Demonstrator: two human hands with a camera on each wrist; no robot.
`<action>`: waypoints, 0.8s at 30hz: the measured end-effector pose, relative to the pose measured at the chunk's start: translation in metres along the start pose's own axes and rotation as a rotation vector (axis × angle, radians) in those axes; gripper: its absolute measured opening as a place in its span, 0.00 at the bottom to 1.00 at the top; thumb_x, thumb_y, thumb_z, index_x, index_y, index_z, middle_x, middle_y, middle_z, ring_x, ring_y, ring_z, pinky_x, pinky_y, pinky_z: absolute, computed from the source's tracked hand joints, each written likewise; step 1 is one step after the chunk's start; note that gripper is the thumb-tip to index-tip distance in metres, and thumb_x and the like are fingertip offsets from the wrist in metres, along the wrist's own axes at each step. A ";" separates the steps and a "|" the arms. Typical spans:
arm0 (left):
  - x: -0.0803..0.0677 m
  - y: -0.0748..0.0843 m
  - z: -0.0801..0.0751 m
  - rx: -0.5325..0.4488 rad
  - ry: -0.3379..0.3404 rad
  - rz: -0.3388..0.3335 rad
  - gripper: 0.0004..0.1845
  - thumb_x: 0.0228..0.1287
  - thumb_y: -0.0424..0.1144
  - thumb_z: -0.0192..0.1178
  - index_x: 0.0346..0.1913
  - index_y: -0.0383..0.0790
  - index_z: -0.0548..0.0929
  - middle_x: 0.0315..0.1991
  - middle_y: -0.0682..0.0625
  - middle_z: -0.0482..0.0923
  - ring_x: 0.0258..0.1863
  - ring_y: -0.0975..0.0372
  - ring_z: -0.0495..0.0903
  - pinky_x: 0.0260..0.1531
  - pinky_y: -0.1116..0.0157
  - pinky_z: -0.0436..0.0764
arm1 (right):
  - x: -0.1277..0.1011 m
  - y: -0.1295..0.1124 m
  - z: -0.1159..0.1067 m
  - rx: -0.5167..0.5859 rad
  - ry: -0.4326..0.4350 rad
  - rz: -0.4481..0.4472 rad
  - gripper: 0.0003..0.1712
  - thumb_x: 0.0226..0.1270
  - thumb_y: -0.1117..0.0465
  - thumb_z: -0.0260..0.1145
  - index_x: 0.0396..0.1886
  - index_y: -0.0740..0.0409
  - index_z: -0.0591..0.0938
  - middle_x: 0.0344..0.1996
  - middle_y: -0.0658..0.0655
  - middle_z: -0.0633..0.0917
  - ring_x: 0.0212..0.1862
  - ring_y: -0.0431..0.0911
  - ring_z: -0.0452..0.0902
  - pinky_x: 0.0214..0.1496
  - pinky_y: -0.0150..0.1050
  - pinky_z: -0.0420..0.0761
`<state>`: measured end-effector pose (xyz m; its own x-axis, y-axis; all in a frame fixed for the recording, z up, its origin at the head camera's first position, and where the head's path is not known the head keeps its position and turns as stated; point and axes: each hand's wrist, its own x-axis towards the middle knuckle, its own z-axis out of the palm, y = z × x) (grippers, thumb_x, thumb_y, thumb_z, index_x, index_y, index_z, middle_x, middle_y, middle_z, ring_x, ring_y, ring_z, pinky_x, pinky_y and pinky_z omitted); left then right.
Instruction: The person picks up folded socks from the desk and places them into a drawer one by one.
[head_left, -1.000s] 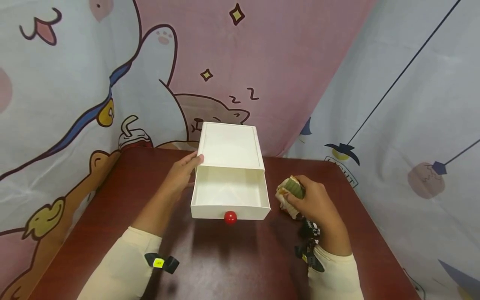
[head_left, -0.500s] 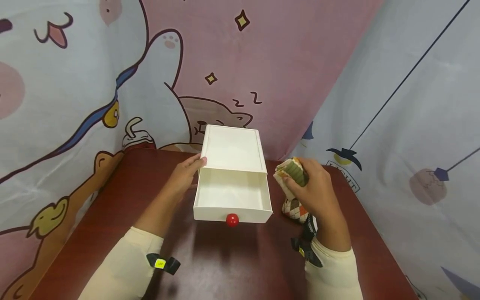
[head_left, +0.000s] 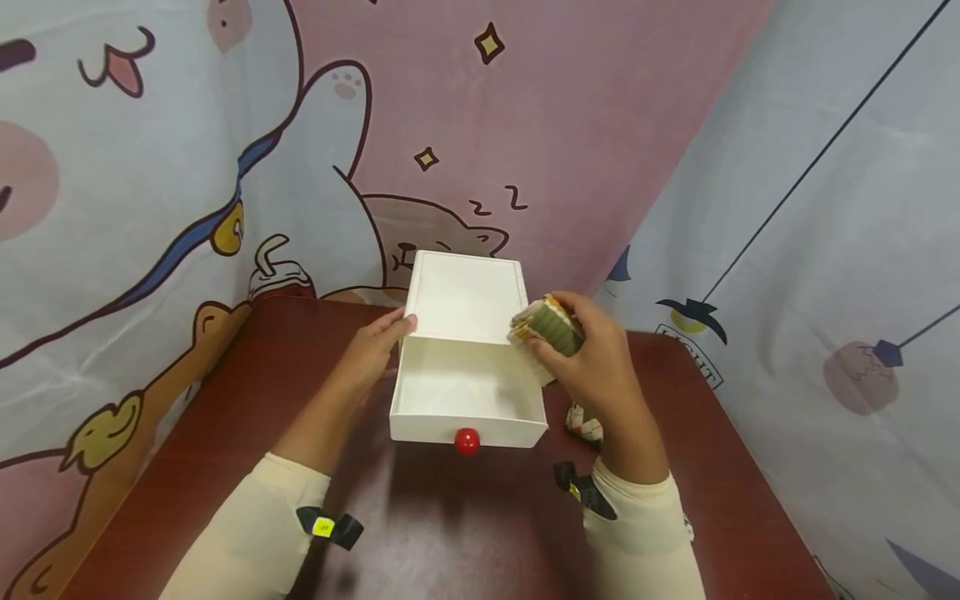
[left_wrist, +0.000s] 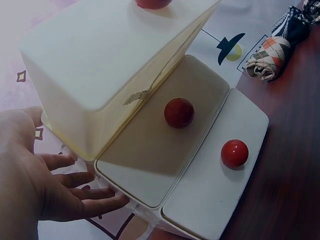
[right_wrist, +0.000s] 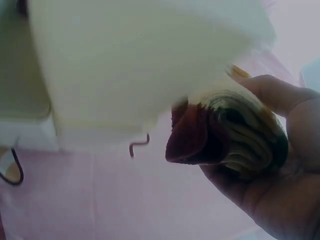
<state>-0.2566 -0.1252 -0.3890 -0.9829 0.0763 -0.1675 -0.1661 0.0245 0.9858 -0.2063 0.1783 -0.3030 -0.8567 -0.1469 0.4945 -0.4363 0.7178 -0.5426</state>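
A white drawer cabinet (head_left: pixel 472 296) stands on the table with its top drawer (head_left: pixel 465 427) pulled out. The drawer shows bare inside in the head view. My left hand (head_left: pixel 372 343) rests against the cabinet's left side, thumb at the top edge. In the left wrist view its fingers (left_wrist: pixel 75 205) are spread and fairly straight beside the lower drawers. My right hand (head_left: pixel 600 354) grips green and cream rolled socks (head_left: pixel 551 327) above the drawer's right rear corner. The right wrist view shows the layered end of the rolled socks (right_wrist: pixel 240 130) between thumb and fingers.
Argyle rolled socks (left_wrist: pixel 268 59) and a black-and-white striped roll (left_wrist: pixel 292 25) lie right of the cabinet; my right arm partly hides them in the head view. Two lower drawers with red knobs (left_wrist: pixel 179 113) are shut. A printed cloth backdrop (head_left: pixel 600 125) surrounds the dark red table (head_left: pixel 465 533).
My right hand has lifted the green and cream rolled socks off the table's right side and carried them left to the drawer. My left hand stays at the cabinet.
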 end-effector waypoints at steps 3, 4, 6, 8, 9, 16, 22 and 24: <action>-0.001 0.001 -0.001 -0.001 -0.002 0.000 0.38 0.82 0.61 0.56 0.88 0.54 0.62 0.85 0.40 0.65 0.78 0.42 0.72 0.75 0.37 0.77 | 0.003 -0.010 0.011 0.042 -0.025 -0.017 0.34 0.64 0.63 0.82 0.68 0.62 0.81 0.53 0.66 0.89 0.48 0.57 0.85 0.45 0.48 0.86; -0.001 0.001 -0.001 -0.004 -0.003 0.001 0.38 0.82 0.61 0.56 0.88 0.54 0.62 0.85 0.40 0.65 0.78 0.42 0.72 0.75 0.37 0.77 | 0.004 -0.014 0.014 0.054 -0.035 -0.023 0.34 0.63 0.63 0.83 0.68 0.61 0.81 0.52 0.66 0.90 0.48 0.57 0.86 0.45 0.47 0.86; -0.001 0.001 -0.001 -0.005 -0.002 0.001 0.39 0.82 0.61 0.56 0.88 0.53 0.62 0.85 0.40 0.64 0.78 0.42 0.72 0.74 0.38 0.78 | 0.006 -0.020 0.021 0.077 -0.067 -0.032 0.34 0.63 0.63 0.84 0.67 0.61 0.81 0.52 0.65 0.90 0.48 0.57 0.86 0.45 0.47 0.87; -0.001 0.001 0.000 -0.010 0.000 0.000 0.38 0.82 0.60 0.56 0.88 0.53 0.62 0.85 0.40 0.65 0.77 0.43 0.73 0.74 0.38 0.78 | 0.008 -0.026 0.027 0.107 -0.099 -0.042 0.34 0.62 0.63 0.84 0.67 0.60 0.82 0.52 0.64 0.90 0.47 0.56 0.86 0.44 0.45 0.88; -0.001 0.001 0.000 -0.014 0.002 -0.002 0.38 0.82 0.60 0.56 0.88 0.53 0.63 0.84 0.40 0.65 0.77 0.43 0.73 0.74 0.39 0.78 | 0.009 -0.029 0.030 0.116 -0.116 -0.046 0.34 0.62 0.63 0.84 0.67 0.59 0.82 0.52 0.64 0.90 0.46 0.55 0.86 0.43 0.44 0.88; 0.001 -0.001 0.001 -0.041 0.001 -0.003 0.37 0.83 0.59 0.56 0.87 0.54 0.64 0.82 0.40 0.69 0.75 0.45 0.75 0.72 0.40 0.80 | 0.013 -0.041 0.050 0.139 -0.225 -0.122 0.30 0.63 0.63 0.83 0.64 0.57 0.84 0.49 0.61 0.91 0.42 0.50 0.84 0.41 0.39 0.85; 0.001 -0.001 0.000 -0.029 0.001 0.008 0.37 0.82 0.60 0.56 0.87 0.55 0.64 0.79 0.39 0.74 0.75 0.46 0.76 0.72 0.41 0.80 | 0.013 -0.053 0.060 0.133 -0.347 -0.175 0.28 0.63 0.64 0.84 0.61 0.58 0.85 0.52 0.58 0.89 0.49 0.50 0.82 0.50 0.42 0.84; 0.001 -0.001 -0.001 -0.014 0.001 0.012 0.37 0.82 0.61 0.56 0.87 0.56 0.64 0.78 0.39 0.75 0.75 0.47 0.76 0.72 0.41 0.81 | 0.013 -0.056 0.064 0.119 -0.392 -0.178 0.27 0.62 0.64 0.84 0.61 0.57 0.85 0.52 0.58 0.88 0.49 0.50 0.82 0.51 0.43 0.84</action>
<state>-0.2577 -0.1260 -0.3902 -0.9849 0.0756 -0.1554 -0.1551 0.0098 0.9878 -0.2103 0.0930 -0.3097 -0.7947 -0.5249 0.3049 -0.5957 0.5781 -0.5576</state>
